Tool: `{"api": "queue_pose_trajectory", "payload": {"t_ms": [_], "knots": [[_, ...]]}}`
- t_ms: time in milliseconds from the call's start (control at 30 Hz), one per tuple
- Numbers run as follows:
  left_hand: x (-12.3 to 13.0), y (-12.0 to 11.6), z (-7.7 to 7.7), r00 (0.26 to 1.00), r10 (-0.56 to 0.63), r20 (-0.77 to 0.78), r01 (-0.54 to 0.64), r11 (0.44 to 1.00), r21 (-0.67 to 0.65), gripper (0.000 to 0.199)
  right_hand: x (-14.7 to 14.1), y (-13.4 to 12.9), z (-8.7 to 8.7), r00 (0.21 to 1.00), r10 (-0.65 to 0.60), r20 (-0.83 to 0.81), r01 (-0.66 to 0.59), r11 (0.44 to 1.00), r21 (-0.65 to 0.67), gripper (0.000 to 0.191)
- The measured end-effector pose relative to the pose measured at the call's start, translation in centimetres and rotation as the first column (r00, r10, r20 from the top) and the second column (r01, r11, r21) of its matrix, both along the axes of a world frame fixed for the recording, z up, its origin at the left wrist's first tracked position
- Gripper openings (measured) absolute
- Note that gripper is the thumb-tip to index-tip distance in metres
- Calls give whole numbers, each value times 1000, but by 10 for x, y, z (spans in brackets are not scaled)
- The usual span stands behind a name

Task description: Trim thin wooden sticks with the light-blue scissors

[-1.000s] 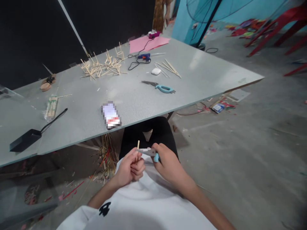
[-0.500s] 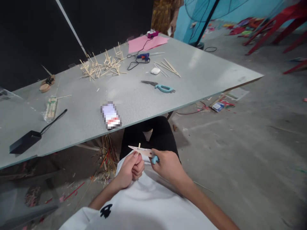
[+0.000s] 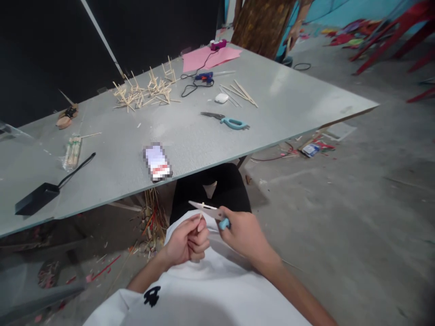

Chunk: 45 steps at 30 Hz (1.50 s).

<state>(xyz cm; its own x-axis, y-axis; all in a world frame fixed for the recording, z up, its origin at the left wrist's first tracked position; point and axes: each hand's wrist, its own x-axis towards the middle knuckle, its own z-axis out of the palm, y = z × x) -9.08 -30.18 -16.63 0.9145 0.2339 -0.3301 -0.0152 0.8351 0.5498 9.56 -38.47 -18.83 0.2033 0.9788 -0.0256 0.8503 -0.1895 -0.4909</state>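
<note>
My right hand (image 3: 243, 233) grips the blue handle of a single scissor blade (image 3: 212, 211), which points left above my lap. Beside it my left hand (image 3: 190, 240) is closed, thumb and forefinger pinching a thin wooden stick (image 3: 200, 217) just below the blade. A small pale bit shows at the blade's upper edge; whether it belongs to the stick I cannot tell. On the table (image 3: 190, 149) lies the other scissor half (image 3: 234, 123), with a blue loop handle and dark blade.
Along the table's far side are joined stick frames (image 3: 146, 93), a glue gun (image 3: 204, 77) and pink paper (image 3: 210, 59). Loose sticks (image 3: 243, 94) lie nearby. A blurred phone (image 3: 157, 162), a stick bundle (image 3: 72, 153) and a black dustpan-like scoop (image 3: 37, 199) are nearer. Another person's hand (image 3: 292, 38) shows behind.
The blade has shifted slightly right and up, away from my left fingers. Less of the stick stands above those fingers. A person behind the table has moved right.
</note>
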Motion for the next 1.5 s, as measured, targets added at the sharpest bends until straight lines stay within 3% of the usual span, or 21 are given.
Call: {"api": "queue_pose_trajectory", "payload": {"t_ms": [300,367,467,533,600,667,767,900,1067,1167,1233,1267,1333,1400,1500], "knots": [[-5,-9,-7,989,116,-94,-97,978,186,43,-13,8,-2,999,31,39,-25,987,-161,26],[-10,-13,-6,996,33,-87,-10,967,253,45,0,14,-9,998,-60,10,61,986,-153,24],[-16,-17,-1,988,-141,-60,153,935,321,43,35,22,-21,930,-366,30,367,923,-114,30],[-16,-15,-1,994,-102,-29,106,970,218,43,54,22,-24,881,-470,64,472,881,-38,44],[-12,-10,-3,1000,24,-11,-23,997,72,45,57,15,-22,903,-428,46,427,904,21,42],[-7,-5,-7,996,82,-31,-82,997,4,46,42,5,-16,966,-260,-8,260,965,18,27],[-1,-2,-10,996,74,-54,-74,997,-5,46,9,-3,-8,998,4,-64,-7,999,-43,22],[-4,-5,-10,996,74,-51,-72,996,44,45,-12,4,-6,994,91,-61,-97,988,-118,24],[-8,-8,-12,997,52,-54,-44,990,132,46,-13,4,-10,993,97,-65,-104,987,-126,27],[-10,-7,-5,997,5,-72,11,976,220,48,-8,8,-19,995,51,-91,-58,995,-82,21],[-12,-7,6,990,-120,-77,139,930,339,48,7,15,-26,983,-105,-151,102,994,-31,20],[-13,-7,11,975,-207,-84,223,883,414,48,17,19,-29,957,-219,-191,222,975,-6,30],[-15,-10,17,950,-301,-80,301,823,482,46,40,27,-31,866,-442,-233,459,888,20,45],[-13,-13,15,968,-249,-30,240,884,400,45,53,28,-25,823,-450,-346,508,856,94,49],[-5,-14,3,998,-59,35,51,981,186,41,41,19,-13,738,-212,-641,390,909,148,52]]}}
